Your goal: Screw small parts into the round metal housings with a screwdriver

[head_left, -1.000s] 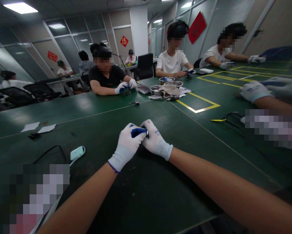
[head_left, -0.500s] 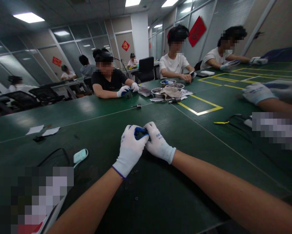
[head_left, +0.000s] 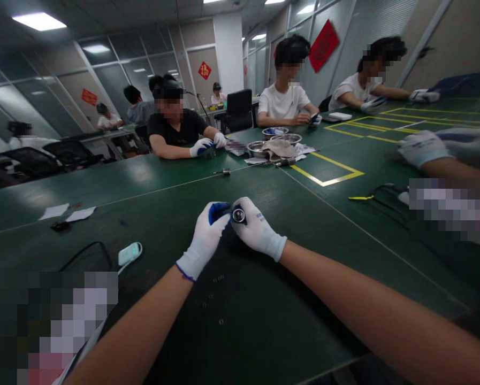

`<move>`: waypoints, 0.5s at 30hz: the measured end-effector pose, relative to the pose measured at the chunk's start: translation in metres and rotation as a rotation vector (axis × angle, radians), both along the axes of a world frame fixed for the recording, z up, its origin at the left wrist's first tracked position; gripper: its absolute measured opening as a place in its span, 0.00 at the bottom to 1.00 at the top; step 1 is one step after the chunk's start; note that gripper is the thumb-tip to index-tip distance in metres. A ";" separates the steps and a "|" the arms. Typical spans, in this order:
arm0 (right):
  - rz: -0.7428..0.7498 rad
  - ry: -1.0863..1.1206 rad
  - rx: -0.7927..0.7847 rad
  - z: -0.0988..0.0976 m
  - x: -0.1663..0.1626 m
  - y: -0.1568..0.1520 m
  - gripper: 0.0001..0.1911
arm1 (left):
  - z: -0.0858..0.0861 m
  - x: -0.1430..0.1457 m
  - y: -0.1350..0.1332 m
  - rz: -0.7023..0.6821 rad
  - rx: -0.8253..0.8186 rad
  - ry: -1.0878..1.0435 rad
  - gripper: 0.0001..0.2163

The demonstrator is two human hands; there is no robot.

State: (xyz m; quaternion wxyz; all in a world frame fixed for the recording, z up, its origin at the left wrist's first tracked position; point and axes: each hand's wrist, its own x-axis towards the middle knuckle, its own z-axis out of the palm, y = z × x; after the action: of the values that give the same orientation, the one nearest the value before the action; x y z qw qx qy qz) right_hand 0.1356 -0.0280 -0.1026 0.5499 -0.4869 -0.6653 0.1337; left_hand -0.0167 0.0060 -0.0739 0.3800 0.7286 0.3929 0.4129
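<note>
Both my hands wear white gloves with blue fingertips and meet over the green table [head_left: 312, 224]. My right hand [head_left: 258, 231] pinches a small round black part with a shiny metal ring [head_left: 238, 215], its face turned up toward me. My left hand [head_left: 206, 236] is curled right beside it, its blue fingertips touching the part's left side. Several tiny metal rings or screws [head_left: 216, 279] lie on the table just below my wrists.
A small white device with a green light [head_left: 128, 253] and a black cable [head_left: 88, 251] lie to the left. Metal bowls and a cloth [head_left: 277, 145] sit farther back. Other gloved people work around the table; a co-worker's gloved hand [head_left: 422, 148] is at the right. Paper slips [head_left: 65, 213] lie far left.
The round black part has been turned so that its ringed face now shows between my fingers; before, blue fingertips covered it. My hands stay in the same place.
</note>
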 end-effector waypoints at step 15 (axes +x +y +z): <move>-0.057 -0.052 -0.029 0.000 0.004 0.002 0.08 | -0.001 -0.005 -0.002 -0.086 0.241 0.682 0.07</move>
State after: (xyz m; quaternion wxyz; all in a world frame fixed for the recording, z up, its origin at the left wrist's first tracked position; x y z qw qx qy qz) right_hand 0.1392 -0.0258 -0.1026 0.5287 -0.5169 -0.6633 0.1150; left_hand -0.0214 0.0045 -0.0751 0.1555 0.8799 0.4144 0.1730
